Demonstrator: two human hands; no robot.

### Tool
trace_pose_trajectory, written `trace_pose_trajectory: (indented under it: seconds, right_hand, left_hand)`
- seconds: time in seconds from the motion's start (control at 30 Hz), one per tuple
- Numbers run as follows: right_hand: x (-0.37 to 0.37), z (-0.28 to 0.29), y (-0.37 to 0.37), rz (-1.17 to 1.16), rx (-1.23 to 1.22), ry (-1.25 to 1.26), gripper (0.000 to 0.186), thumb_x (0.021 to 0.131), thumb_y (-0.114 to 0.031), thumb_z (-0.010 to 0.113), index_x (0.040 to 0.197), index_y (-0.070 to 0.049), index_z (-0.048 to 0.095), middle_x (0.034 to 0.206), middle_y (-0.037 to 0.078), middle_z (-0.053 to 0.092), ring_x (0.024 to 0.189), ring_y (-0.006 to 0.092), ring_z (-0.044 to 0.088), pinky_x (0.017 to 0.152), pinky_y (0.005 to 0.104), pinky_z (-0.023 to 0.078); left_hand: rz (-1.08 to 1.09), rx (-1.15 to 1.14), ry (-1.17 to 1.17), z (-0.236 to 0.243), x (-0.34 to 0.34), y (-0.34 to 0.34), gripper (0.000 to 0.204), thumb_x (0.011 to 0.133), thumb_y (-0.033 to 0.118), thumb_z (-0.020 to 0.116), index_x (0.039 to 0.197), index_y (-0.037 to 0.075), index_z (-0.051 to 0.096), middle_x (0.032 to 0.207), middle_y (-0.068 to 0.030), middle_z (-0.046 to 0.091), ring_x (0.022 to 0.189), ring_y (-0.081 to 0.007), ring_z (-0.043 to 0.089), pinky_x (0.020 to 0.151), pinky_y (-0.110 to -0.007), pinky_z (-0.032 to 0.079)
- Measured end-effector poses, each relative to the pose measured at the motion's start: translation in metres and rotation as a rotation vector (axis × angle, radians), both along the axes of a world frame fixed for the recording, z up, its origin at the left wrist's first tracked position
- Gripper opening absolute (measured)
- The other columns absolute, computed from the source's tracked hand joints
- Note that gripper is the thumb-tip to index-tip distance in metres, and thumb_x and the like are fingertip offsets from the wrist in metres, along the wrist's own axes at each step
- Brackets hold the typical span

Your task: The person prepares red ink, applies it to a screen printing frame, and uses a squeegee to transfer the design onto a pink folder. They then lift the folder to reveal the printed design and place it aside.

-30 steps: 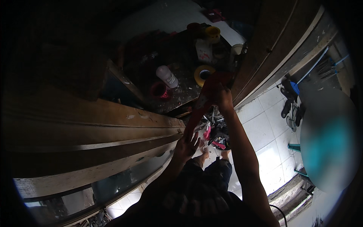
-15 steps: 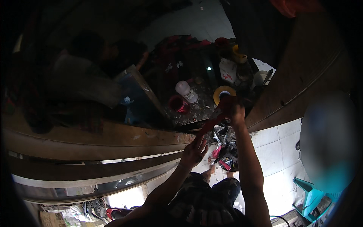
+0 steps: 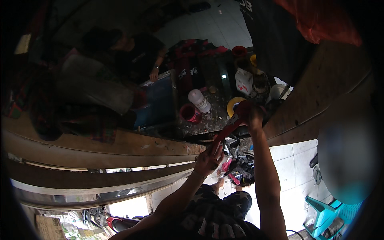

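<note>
A long dark-red strip (image 3: pixel 229 129) stretches at a slant between my hands, with a greyish patch on it; what it is made of is hard to see in the dim light. My right hand (image 3: pixel 256 118) is closed on its wider far end. At the lower end, my left hand (image 3: pixel 208 161) grips it with thumb and fingers, some fingers partly spread. Just behind the strip lies a yellow tape roll (image 3: pixel 232 106). Left of that, on the stained dark table (image 3: pixel 208 125), stand a red tub (image 3: pixel 190 114) and a white bottle (image 3: pixel 199 101).
A co-worker's hand (image 3: pixel 154 75) rests on a framed blue panel (image 3: pixel 160 98) at the far left. Wooden boards (image 3: pixel 100 148) flank both sides. Dark bags and scraps (image 3: pixel 241 170) lie by my feet. A turquoise plastic stool (image 3: pixel 330 214) stands at lower right.
The view has shifted slightly. The framed panel now lies flatter, and the co-worker's hand shows at its edge. My hands keep hold of the red strip in nearly the same pose.
</note>
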State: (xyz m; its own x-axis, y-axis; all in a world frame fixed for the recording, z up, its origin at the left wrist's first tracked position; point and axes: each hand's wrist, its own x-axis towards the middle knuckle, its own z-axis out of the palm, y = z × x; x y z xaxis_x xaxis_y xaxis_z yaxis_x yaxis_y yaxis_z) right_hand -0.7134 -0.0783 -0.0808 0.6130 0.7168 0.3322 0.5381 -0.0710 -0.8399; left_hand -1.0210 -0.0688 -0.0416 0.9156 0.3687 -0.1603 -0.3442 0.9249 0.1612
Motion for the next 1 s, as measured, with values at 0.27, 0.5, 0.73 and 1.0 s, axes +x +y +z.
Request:
trace_pose_trajectory:
  seconds: [0.27, 0.5, 0.73, 1.0]
  right_hand:
    - [-0.004, 0.017, -0.014, 0.071, 0.225, 0.335, 0.034, 0.101, -0.030, 0.057, 0.118, -0.002, 0.066, 0.097, 0.009, 0.071, 0.079, 0.0180, 0.070, 0.059, 0.0299, 0.056]
    - [-0.083, 0.042, -0.066, 0.124, 0.105, 1.124, 0.052, 0.109, -0.033, 0.047, 0.150, -0.001, 0.050, 0.127, 0.009, 0.057, 0.104, 0.0143, 0.060, 0.082, 0.0332, 0.056]
    - [-0.218, 0.080, -0.135, 0.884, -0.380, 0.266, 0.037, 0.109, -0.029, 0.054, 0.103, 0.005, 0.065, 0.079, 0.009, 0.066, 0.075, 0.0132, 0.057, 0.069, 0.0348, 0.046]
    - [-0.438, 0.150, -0.093, 1.776, -0.818, -0.491, 0.051, 0.106, -0.038, 0.052, 0.092, 0.008, 0.070, 0.093, 0.034, 0.067, 0.095, 0.0505, 0.066, 0.083, 0.0549, 0.051]
  left_hand:
    - [0.012, 0.050, 0.104, 0.003, 0.001, -0.015, 0.070, 0.092, 0.020, 0.069, 0.156, 0.014, 0.043, 0.156, 0.0038, 0.051, 0.143, -0.0127, 0.045, 0.122, -0.041, 0.026]
    - [-0.064, 0.111, 0.539, 0.002, -0.099, -0.093, 0.052, 0.103, 0.029, 0.059, 0.151, 0.014, 0.048, 0.152, -0.0042, 0.052, 0.144, -0.0230, 0.042, 0.122, -0.051, 0.029]
    - [0.257, 0.360, 0.996, -0.026, -0.256, -0.203, 0.075, 0.090, 0.025, 0.078, 0.153, 0.004, 0.044, 0.151, -0.0142, 0.052, 0.139, -0.0297, 0.052, 0.115, -0.044, 0.045]
    - [0.700, 0.814, 1.169, 0.069, -0.401, -0.221, 0.128, 0.064, 0.036, 0.098, 0.164, 0.008, 0.024, 0.169, -0.0163, 0.026, 0.158, -0.0294, 0.019, 0.127, -0.048, 0.022]
